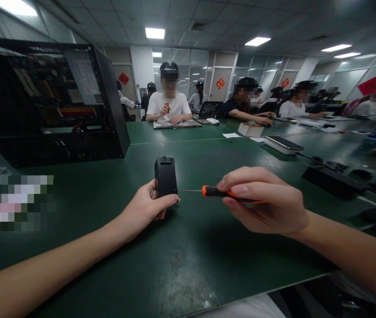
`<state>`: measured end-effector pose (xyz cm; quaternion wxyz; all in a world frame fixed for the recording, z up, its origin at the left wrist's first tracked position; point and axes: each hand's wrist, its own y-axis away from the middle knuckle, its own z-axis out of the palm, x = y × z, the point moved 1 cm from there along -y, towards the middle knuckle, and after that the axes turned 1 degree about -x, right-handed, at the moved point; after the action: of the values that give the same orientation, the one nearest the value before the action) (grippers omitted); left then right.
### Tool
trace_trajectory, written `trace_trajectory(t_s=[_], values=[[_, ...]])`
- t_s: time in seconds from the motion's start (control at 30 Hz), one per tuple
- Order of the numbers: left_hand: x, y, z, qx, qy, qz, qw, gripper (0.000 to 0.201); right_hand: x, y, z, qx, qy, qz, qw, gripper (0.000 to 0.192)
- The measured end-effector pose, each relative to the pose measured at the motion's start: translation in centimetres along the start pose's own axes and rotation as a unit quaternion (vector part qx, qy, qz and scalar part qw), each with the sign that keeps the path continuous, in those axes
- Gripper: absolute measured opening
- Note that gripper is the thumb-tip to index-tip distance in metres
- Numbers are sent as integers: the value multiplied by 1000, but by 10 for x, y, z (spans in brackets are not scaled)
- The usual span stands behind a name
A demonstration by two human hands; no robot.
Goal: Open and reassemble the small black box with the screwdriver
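My left hand (153,201) is closed around the lower part of a small black box (166,176), which stands upright at the middle of the table with a slot near its top. From the right, my right hand (267,201) grips an orange and black screwdriver (214,191) by its handle. Its thin shaft points left and level, and the tip meets the box's right side near my left thumb. Whether the tip sits in a screw is too small to tell.
A green table (174,265) spans the view. An open black computer case (108,101) stands at the left. To the right lie a white tray with a dark top (283,145), black parts (333,181) and a small open carton (250,130). Across the table a person (169,104) works.
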<state>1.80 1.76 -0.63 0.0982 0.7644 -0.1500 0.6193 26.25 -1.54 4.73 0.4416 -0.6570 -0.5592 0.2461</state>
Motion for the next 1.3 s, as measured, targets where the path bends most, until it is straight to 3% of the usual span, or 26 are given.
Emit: trace_trajectory(t_s=[0.17,0.27,0.37,0.53,0.73,1.03,1.3], values=[[1,1,-1,12,-23,7,1000,39,-3,-3,1,-38,-36,14,999,42],[2,1,-2,29,-39,8,999,39,-5,-3,0,-35,-45,16,998,32],[4,2,-1,41,-48,9,998,35,-4,-2,-1,-47,-10,19,999,26],[7,2,0,44,-50,11,998,28,-1,0,0,-31,24,37,999,40],[7,1,-2,43,-59,9,997,29,5,2,-1,-71,79,77,991,27],[0,2,-2,17,-13,12,1000,37,10,6,1,7,71,94,993,38],[1,3,-2,13,-47,30,998,48,12,5,4,3,59,58,997,27]])
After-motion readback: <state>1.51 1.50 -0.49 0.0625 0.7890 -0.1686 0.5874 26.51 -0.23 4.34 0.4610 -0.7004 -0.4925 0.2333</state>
